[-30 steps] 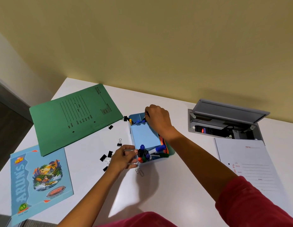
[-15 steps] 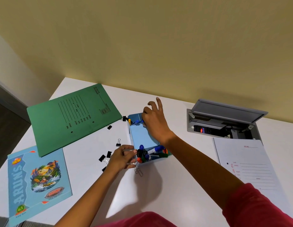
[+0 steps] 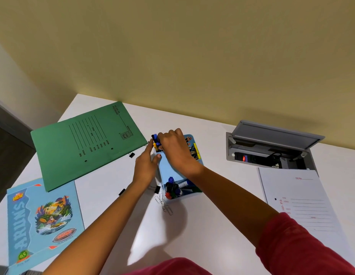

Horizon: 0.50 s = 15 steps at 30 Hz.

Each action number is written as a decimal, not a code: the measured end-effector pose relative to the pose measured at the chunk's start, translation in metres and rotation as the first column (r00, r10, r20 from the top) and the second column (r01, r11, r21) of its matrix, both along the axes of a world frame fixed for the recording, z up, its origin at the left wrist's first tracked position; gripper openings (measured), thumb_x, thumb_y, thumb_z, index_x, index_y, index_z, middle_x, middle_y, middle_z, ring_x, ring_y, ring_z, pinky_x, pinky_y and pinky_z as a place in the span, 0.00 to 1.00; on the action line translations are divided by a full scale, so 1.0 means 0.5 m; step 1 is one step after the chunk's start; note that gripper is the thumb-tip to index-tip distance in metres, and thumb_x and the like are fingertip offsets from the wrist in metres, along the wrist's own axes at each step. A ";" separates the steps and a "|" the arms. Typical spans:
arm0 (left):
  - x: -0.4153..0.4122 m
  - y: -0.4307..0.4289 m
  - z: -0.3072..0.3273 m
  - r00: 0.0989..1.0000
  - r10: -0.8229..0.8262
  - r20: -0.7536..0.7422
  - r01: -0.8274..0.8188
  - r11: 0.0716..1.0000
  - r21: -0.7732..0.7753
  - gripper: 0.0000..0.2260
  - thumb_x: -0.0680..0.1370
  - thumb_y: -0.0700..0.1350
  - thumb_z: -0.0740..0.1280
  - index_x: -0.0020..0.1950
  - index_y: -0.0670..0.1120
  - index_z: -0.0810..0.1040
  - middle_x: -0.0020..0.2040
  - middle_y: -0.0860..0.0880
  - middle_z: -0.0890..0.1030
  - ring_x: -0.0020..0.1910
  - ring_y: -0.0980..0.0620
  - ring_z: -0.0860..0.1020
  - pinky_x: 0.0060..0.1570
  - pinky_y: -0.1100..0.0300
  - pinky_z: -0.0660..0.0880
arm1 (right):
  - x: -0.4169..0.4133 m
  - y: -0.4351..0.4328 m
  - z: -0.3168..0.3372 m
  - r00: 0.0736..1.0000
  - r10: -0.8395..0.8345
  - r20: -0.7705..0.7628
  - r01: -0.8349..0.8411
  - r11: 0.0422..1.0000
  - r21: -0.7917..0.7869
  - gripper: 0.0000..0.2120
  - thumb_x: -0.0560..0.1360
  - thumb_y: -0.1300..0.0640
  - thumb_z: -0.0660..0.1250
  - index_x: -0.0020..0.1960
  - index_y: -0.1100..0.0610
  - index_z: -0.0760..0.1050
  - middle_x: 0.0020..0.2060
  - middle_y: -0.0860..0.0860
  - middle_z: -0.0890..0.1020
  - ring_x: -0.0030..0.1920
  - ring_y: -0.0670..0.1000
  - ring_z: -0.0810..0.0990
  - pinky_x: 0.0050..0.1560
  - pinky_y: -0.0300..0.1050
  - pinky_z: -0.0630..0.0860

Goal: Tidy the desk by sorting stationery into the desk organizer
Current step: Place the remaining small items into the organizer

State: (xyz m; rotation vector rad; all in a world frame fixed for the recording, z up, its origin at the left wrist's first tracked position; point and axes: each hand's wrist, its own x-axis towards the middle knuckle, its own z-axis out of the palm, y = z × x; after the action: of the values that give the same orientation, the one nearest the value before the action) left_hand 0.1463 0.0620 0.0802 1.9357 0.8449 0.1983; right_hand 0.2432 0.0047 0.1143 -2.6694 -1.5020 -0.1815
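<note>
A light-blue desk organizer (image 3: 169,170) stands mid-desk. Its near compartment holds several markers (image 3: 175,188), and yellow items lie in the far right compartment (image 3: 196,150). My right hand (image 3: 175,148) reaches over the far-left corner with fingers curled, pinching a small blue and black item (image 3: 155,139); what it is I cannot tell. My left hand (image 3: 146,165) lies with straight fingers against the organizer's left wall. Loose paper clips (image 3: 163,204) lie by the near-left corner. Black binder clips lie beside the organizer (image 3: 157,189), further left (image 3: 121,192) and by the folder (image 3: 131,155).
A green folder (image 3: 87,143) lies at the far left, with a blue book (image 3: 39,221) in front of it at the desk edge. A white form sheet (image 3: 297,199) lies at the right. Behind it an open grey cable box (image 3: 271,147) sits in the desk, against the wall.
My left hand left the organizer's near-left corner and moved up along its left wall. My right hand shifted left to the far-left corner and curled its fingers on the small item.
</note>
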 end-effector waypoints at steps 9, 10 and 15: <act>0.033 0.022 -0.010 0.996 0.045 0.079 -0.049 0.998 0.048 0.21 0.77 0.37 0.65 0.70 0.43 0.69 0.63 0.41 0.75 0.62 0.44 0.73 0.56 0.57 0.68 | 0.014 -0.010 -0.004 0.997 -0.044 -0.063 0.053 0.987 0.150 0.19 0.58 0.59 0.81 0.44 0.59 0.76 0.32 0.54 0.80 0.34 0.57 0.78 0.44 0.46 0.59; 0.032 0.023 -0.013 0.995 0.052 0.086 -0.056 0.998 0.037 0.21 0.77 0.37 0.66 0.69 0.43 0.69 0.63 0.41 0.75 0.62 0.44 0.74 0.57 0.56 0.68 | 0.018 -0.017 -0.001 0.998 -0.036 -0.049 0.045 0.980 0.194 0.17 0.60 0.60 0.80 0.45 0.59 0.77 0.34 0.54 0.81 0.36 0.57 0.79 0.47 0.46 0.59; 0.017 0.020 -0.029 0.990 0.108 0.090 -0.106 0.994 -0.026 0.24 0.75 0.36 0.68 0.70 0.43 0.67 0.65 0.44 0.75 0.63 0.45 0.73 0.59 0.56 0.69 | 0.031 -0.077 0.017 0.981 -0.106 -0.162 0.165 0.893 0.419 0.07 0.72 0.61 0.70 0.50 0.57 0.78 0.45 0.52 0.81 0.47 0.54 0.78 0.54 0.45 0.63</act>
State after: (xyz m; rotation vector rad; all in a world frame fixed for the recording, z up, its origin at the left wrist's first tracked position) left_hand 0.1547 0.0719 0.0655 1.8487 0.8875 0.3387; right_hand 0.2587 -0.0337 0.1227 -2.3713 -1.0815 -0.2969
